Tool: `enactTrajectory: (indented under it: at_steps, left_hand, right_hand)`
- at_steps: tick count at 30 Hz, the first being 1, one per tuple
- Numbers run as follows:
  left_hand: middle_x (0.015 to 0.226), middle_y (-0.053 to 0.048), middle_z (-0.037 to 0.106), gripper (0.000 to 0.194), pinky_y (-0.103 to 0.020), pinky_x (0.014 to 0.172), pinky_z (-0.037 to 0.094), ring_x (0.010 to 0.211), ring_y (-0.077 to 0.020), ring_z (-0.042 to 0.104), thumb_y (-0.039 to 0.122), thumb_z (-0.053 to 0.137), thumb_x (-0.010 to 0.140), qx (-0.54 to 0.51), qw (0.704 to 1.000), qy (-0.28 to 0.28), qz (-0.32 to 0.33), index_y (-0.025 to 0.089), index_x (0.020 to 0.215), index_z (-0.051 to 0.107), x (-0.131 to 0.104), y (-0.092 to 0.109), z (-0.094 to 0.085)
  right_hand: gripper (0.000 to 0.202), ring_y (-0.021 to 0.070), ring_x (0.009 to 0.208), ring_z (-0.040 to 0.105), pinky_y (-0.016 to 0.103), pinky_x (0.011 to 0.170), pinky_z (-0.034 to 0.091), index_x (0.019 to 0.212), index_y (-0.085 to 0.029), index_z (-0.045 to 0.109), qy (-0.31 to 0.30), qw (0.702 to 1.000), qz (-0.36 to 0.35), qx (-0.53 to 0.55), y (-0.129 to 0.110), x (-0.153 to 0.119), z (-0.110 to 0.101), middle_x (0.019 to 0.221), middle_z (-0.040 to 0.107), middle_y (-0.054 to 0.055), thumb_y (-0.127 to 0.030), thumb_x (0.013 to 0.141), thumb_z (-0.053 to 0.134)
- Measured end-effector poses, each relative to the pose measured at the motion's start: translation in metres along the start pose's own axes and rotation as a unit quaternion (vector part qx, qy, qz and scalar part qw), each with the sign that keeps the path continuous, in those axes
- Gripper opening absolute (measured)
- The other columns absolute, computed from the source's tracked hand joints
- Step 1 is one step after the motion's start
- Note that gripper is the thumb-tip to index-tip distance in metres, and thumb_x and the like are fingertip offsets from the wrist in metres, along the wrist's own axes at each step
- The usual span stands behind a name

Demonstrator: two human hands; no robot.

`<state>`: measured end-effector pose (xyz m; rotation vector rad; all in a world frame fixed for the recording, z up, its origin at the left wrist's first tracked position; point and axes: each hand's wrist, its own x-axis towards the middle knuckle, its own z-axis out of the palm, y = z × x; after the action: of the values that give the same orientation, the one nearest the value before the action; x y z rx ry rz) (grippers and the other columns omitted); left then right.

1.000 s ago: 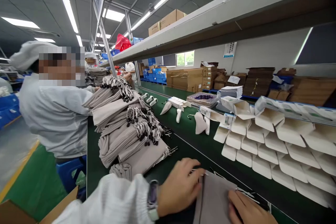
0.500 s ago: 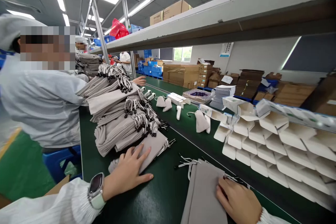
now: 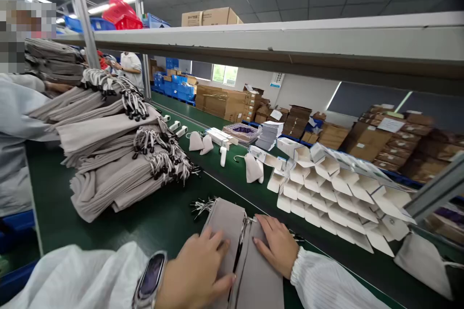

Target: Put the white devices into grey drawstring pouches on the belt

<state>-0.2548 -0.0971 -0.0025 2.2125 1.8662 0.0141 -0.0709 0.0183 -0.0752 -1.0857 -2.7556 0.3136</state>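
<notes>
Two grey fabric drawstring bags lie side by side at the front of the green bench, perhaps each on top of others. My left hand rests flat on the left bag, its fingers spread. On the right bag, my right hand lies with its fingers stretched out near the top edge. White cords with black tips stick out at the left bag's far end. A large heap of folded grey drawstring bags stands to the left, with bunched cords facing the middle.
Open white cartons are stacked at right under a long shelf. Small grey pouches, a white device and booklets lie beyond my hands. A co-worker's sleeve is at far left; a grey pouch lies far right.
My left hand has moved right, away from the heap, and the bag under it now lies against the other bag. My right hand lies flatter. The view has turned right.
</notes>
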Motion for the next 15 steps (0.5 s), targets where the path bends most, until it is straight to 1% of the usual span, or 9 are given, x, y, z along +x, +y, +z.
enactTrajectory:
  at_steps: [1,2,3,5,7,9,11,13,15]
  left_hand:
    - [0.095,-0.011,0.051,0.041,-0.044,0.078,0.037,0.092,-0.0267,0.043,0.042,0.035,0.08,0.014,0.999,0.022,0.027,0.015,0.098,0.06,0.011,0.001,-0.004]
    - [0.088,-0.01,0.051,0.037,-0.042,0.079,0.037,0.088,-0.0244,0.044,0.039,0.035,0.08,0.024,0.997,0.045,0.056,0.014,0.084,0.062,0.022,0.004,-0.007]
    - [0.088,-0.009,0.051,0.033,-0.04,0.079,0.037,0.087,-0.0225,0.045,0.036,0.037,0.08,0.026,0.993,0.074,0.092,0.013,0.079,0.061,0.035,0.008,-0.009]
    - [0.092,-0.008,0.05,0.027,-0.035,0.077,0.038,0.088,-0.0203,0.044,0.032,0.041,0.079,0.012,0.979,0.126,0.158,0.012,0.088,0.056,0.059,0.023,-0.005]
    - [0.094,-0.009,0.05,0.038,-0.036,0.075,0.038,0.087,-0.0216,0.044,0.036,0.046,0.076,0.007,0.972,0.142,0.187,0.009,0.102,0.052,0.079,0.043,0.007]
    - [0.088,-0.011,0.051,0.027,-0.036,0.071,0.038,0.086,-0.0228,0.045,0.019,0.04,0.079,0.01,0.978,0.117,0.17,0.006,0.097,0.054,0.09,0.061,0.023]
    - [0.084,-0.012,0.051,0.029,-0.035,0.069,0.038,0.083,-0.0219,0.047,0.005,0.031,0.077,-0.037,0.988,0.099,0.112,0.007,0.091,0.056,0.095,0.074,0.04]
    - [0.084,-0.012,0.051,0.03,-0.035,0.066,0.039,0.082,-0.0217,0.048,0.005,0.03,0.077,-0.102,0.988,0.109,0.048,0.009,0.088,0.057,0.098,0.08,0.056]
    - [0.083,-0.012,0.052,0.027,-0.034,0.062,0.039,0.079,-0.0223,0.049,0.008,0.032,0.077,-0.144,0.982,0.121,0.02,0.011,0.087,0.058,0.104,0.081,0.07]
  right_hand:
    - [0.047,0.0195,0.11,0.039,0.034,0.091,0.034,0.123,-0.014,0.039,-0.007,1.0,0.008,0.012,0.002,-0.004,-0.004,0.119,0.043,0.008,-0.037,0.082,0.032]
    - [0.046,0.019,0.109,0.04,0.033,0.091,0.034,0.121,-0.014,0.042,-0.018,0.999,0.015,0.024,0.004,-0.007,-0.01,0.117,0.045,0.008,-0.037,0.082,0.033]
    - [0.042,0.0184,0.108,0.042,0.032,0.091,0.034,0.115,-0.014,0.048,-0.033,0.999,0.022,0.035,0.007,-0.009,-0.017,0.115,0.047,0.008,-0.036,0.082,0.033]
    - [0.036,0.017,0.105,0.045,0.029,0.091,0.034,0.1,-0.015,0.058,-0.05,0.997,0.033,0.052,0.016,-0.009,-0.035,0.112,0.05,0.007,-0.033,0.082,0.032]
    - [0.035,0.0157,0.101,0.048,0.028,0.09,0.035,0.09,-0.015,0.062,-0.025,0.997,0.05,0.056,0.029,-0.001,-0.057,0.107,0.054,0.006,-0.028,0.082,0.031]
    - [0.034,0.0153,0.095,0.052,0.027,0.085,0.037,0.089,-0.015,0.062,0.02,0.994,0.088,0.059,0.045,0.015,-0.076,0.099,0.058,0.006,-0.026,0.08,0.032]
    - [0.034,0.0148,0.083,0.055,0.026,0.077,0.04,0.088,-0.015,0.062,0.031,0.987,0.142,0.07,0.064,0.038,-0.083,0.086,0.061,0.005,-0.028,0.08,0.032]
    - [0.032,0.0146,0.075,0.056,0.026,0.071,0.04,0.083,-0.016,0.062,0.025,0.984,0.172,0.042,0.086,0.068,-0.075,0.077,0.061,0.005,-0.027,0.079,0.032]
    - [0.029,0.0164,0.069,0.056,0.028,0.066,0.039,0.074,-0.013,0.062,0.038,0.983,0.177,-0.02,0.106,0.101,-0.057,0.071,0.06,0.009,-0.022,0.076,0.034]
